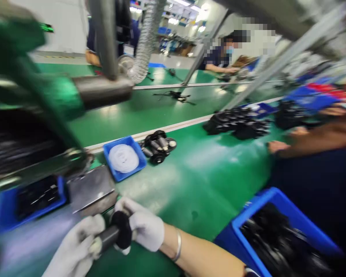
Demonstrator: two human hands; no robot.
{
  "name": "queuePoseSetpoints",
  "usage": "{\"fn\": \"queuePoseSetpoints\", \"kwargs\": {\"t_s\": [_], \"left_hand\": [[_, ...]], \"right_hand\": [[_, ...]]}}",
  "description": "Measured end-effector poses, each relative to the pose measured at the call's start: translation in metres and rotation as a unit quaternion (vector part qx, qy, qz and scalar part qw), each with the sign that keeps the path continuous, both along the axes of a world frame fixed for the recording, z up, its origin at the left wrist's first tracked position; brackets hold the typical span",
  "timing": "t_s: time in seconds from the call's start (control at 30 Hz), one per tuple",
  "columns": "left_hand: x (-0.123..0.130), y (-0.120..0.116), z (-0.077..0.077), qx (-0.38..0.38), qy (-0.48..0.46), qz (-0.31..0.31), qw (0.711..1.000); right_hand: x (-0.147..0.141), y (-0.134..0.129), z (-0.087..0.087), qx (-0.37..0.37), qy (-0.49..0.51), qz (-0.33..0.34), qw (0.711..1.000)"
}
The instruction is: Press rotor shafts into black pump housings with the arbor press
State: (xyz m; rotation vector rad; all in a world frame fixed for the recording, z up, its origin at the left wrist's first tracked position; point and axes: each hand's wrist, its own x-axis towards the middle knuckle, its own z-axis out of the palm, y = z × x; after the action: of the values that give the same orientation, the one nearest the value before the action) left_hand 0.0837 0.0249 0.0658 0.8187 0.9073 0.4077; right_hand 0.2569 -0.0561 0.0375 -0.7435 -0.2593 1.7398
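Both my hands wear white gloves and hold one dark cylindrical part [109,236] between them, low in the head view. My left hand [76,244] is closed round its pale end. At the wide black disc end, my right hand [144,225] grips with bent fingers. Just beyond my hands is a grey metal block [92,188]. A blue tray [142,163] with white rings in it sits farther off, and beside it lies a cluster of similar black and grey parts [160,146].
A green machine [63,98] stands at the left, above a blue bin [5,209] of dark pieces. At lower right is a blue crate [238,225] of black parts. A co-worker's arm [314,142] reaches in from the right. Black parts [239,123] are piled near the rail.
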Motion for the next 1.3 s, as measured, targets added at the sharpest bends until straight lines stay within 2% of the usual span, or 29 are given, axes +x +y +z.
{"fn": "queuePoseSetpoints", "kwargs": {"t_s": [0.1,0.17,0.4,0.53,0.67,0.8,0.87,0.97,1.03,1.1,1.17,1.23,1.3], "left_hand": [[0.002,0.004,0.002,-0.005,-0.086,-0.089,0.992],[0.005,0.008,0.001,0.004,-0.107,-0.104,0.989],[0.003,0.014,0.004,0.098,-0.161,-0.009,0.982],[0.001,0.009,0.007,0.154,-0.197,-0.003,0.968],[0.006,-0.002,0.004,0.187,-0.228,0.008,0.956],[0.011,-0.007,0.002,0.210,-0.235,0.023,0.949],[0.010,-0.009,0.005,0.228,-0.221,0.026,0.948],[0.008,-0.012,0.012,0.314,-0.173,0.031,0.933],[0.007,-0.015,0.016,0.355,-0.146,0.067,0.921],[0.008,-0.017,0.020,0.352,-0.122,0.106,0.922],[0.008,-0.015,0.022,0.353,-0.080,0.114,0.925],[0.004,-0.006,0.020,0.371,-0.029,0.141,0.917],[-0.005,0.010,0.018,0.389,0.021,0.212,0.896]], "right_hand": [[0.002,-0.001,0.009,0.042,0.004,0.032,0.999],[0.003,0.000,0.011,0.062,-0.002,0.047,0.997],[0.000,0.001,0.012,0.146,0.008,0.047,0.988],[-0.002,0.003,0.012,0.168,0.049,0.056,0.983],[-0.003,0.005,0.009,0.169,0.114,0.100,0.974],[-0.002,0.006,0.005,0.165,0.129,0.130,0.969],[-0.002,0.006,0.004,0.148,0.122,0.124,0.974],[-0.002,0.005,0.002,0.110,0.104,0.107,0.983],[-0.002,0.005,0.002,0.090,0.091,0.095,0.987],[-0.002,0.006,0.002,0.069,0.079,0.079,0.991],[-0.001,0.006,0.002,0.049,0.069,0.067,0.994],[0.001,0.007,0.003,0.032,0.074,0.060,0.995],[0.003,0.007,0.004,0.017,0.084,0.052,0.995]]}}
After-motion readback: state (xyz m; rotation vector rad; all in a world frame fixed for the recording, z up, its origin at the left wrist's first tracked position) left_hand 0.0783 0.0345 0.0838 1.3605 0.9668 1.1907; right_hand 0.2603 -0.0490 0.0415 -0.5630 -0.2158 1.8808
